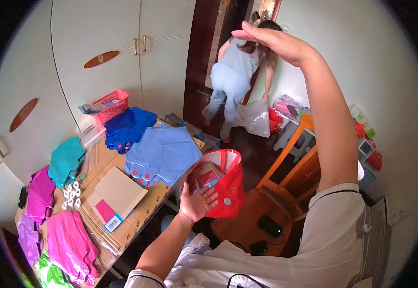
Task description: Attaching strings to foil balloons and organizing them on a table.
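Observation:
My left hand (198, 204) is open, palm up with the fingers spread, and holds nothing. It is in front of a red shopping bag (234, 189) with packages inside; I cannot tell whether it touches the bag. My right hand (278, 44) is raised high, its fingers stretched out flat and nothing in it. To the left, on the cardboard-covered table (144, 209), lie a light-blue stack of folded fabric pieces (165, 151), a dark-blue stack (128, 126) and a flat brown cardboard piece (118, 192) beside a pink package (105, 210).
White rolls (72, 194) lie among teal (66, 161), magenta (41, 194) and pink bundles (72, 242). A pink basket (110, 108) stands at the back. Beyond, a person (235, 72) bends over a see-through plastic bag (256, 117). A wooden chair (247, 221) holds a black device (270, 225).

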`<state>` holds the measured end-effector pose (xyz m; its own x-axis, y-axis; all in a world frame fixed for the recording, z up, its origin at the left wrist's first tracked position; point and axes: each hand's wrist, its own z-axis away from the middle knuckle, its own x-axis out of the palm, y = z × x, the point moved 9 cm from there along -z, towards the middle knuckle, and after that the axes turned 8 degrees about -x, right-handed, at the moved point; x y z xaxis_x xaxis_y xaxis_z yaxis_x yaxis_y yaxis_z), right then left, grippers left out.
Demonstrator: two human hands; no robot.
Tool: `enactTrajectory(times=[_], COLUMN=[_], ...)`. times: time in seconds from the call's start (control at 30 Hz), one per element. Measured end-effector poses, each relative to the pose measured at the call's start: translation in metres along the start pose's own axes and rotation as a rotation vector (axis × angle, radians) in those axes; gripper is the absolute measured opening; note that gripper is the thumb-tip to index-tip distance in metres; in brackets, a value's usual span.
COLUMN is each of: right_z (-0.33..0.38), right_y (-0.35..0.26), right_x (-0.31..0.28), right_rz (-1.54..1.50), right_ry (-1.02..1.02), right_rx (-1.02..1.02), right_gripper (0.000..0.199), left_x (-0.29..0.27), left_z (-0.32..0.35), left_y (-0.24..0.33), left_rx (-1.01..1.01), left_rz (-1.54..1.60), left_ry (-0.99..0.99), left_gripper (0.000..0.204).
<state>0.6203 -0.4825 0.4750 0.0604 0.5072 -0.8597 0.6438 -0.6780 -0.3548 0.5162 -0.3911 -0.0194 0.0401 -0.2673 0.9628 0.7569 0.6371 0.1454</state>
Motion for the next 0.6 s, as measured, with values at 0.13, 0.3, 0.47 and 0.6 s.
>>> enactTrajectory(times=[0.13, 0.3, 0.47, 0.6], right_z=[-0.001, -0.005, -0.006, -0.008], right_y=[-0.008, -0.014, -0.019, -0.021], right_x=[-0.004, -0.008, -0.012, -0.015], right_rz=[-0.019, -0.031, -0.009, 0.063], right_ry=[0.006, -0.003, 0.003, 0.037], right_rx=[-0.054, -0.084, -0.064, -0.088], right_gripper=[0.078, 0.076, 0.074, 0.075], left_x=[-0.010, -0.014, -0.019, -0.022], left_z=[-0.003, -0.004, -0.004, 0.000], left_y=[-0.005, -0.007, -0.009, -0.009], left_rx=[-0.030, -0.039, -0.049, -0.037], left_rz=[-0.013, -0.024, -0.045, -0.027], left_ry=[-0.009, -0.001, 0.024, 0.059], left_gripper=[0.104, 0.104, 0.105, 0.104])
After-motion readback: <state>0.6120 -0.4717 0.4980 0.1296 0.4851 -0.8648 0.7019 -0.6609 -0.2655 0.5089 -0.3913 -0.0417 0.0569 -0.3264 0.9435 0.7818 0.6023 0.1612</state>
